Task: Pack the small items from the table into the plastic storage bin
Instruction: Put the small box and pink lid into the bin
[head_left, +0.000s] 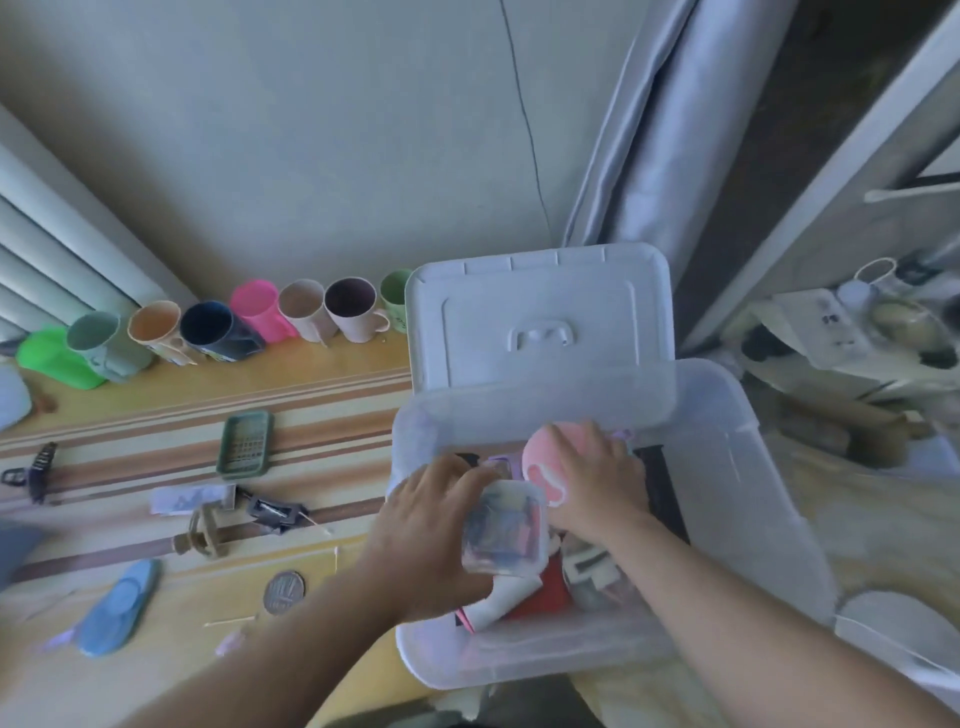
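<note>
Inside the translucent plastic storage bin (white lid tipped up), the left hand clamps a small clear plastic box; the right hand curls its fingers round a pink ball.

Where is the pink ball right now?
In the head view, the pink ball is inside the plastic bin, right of centre, under the right hand that holds it, beside the small clear box in the left hand.
</note>
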